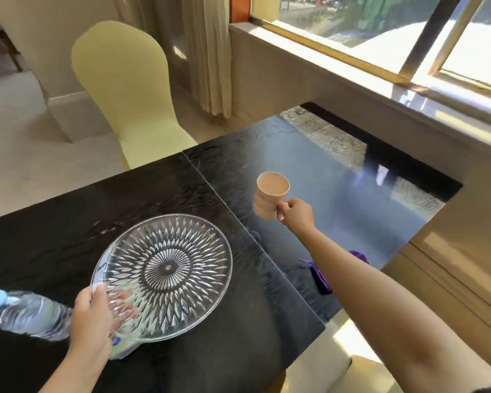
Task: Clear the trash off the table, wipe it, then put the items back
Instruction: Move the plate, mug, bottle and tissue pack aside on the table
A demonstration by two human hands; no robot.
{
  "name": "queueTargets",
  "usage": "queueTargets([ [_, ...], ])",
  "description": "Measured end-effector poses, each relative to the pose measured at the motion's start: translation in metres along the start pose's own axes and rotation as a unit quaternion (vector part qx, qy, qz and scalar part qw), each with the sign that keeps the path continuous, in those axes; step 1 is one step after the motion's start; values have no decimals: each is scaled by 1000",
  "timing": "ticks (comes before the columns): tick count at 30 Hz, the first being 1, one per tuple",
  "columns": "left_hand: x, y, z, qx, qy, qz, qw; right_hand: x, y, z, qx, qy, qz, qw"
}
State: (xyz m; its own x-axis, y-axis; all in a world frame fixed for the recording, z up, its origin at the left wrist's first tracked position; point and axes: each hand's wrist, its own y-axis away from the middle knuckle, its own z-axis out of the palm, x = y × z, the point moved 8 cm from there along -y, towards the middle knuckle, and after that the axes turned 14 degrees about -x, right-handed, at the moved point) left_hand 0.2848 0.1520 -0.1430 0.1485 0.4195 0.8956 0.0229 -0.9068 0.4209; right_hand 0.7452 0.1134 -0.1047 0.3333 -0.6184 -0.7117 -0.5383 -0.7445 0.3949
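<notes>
My left hand (92,321) grips the near-left rim of a clear cut-glass plate (165,273), held tilted just over the black table (54,236). A water bottle (26,313) with a light blue cap lies pinned against the same hand and wrist; I cannot tell whether it rests on the table. Something white with a blue mark (122,348) shows under the plate beside my palm. My right hand (295,212) holds a beige cup (271,194) by its handle, over the table's glossy right half. A purple cloth (322,276) lies on the table, partly hidden by my right forearm.
A pale yellow covered chair (125,89) stands at the table's far side. A window ledge (352,78) and a beige wall panel (465,251) border the table on the right. Curtains (207,52) hang behind the chair.
</notes>
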Motion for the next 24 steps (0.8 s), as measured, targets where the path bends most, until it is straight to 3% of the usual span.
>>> queueTargets([
  [13, -42, 16, 120, -36, 73, -60, 995, 48, -111, 38, -89, 0, -3, 996],
  [21, -56, 13, 150, -42, 82, -93, 991, 51, -118, 39, -91, -42, -48, 994],
  [24, -62, 8, 156, -40, 92, -102, 990, 52, -101, 21, -55, -49, -72, 995],
])
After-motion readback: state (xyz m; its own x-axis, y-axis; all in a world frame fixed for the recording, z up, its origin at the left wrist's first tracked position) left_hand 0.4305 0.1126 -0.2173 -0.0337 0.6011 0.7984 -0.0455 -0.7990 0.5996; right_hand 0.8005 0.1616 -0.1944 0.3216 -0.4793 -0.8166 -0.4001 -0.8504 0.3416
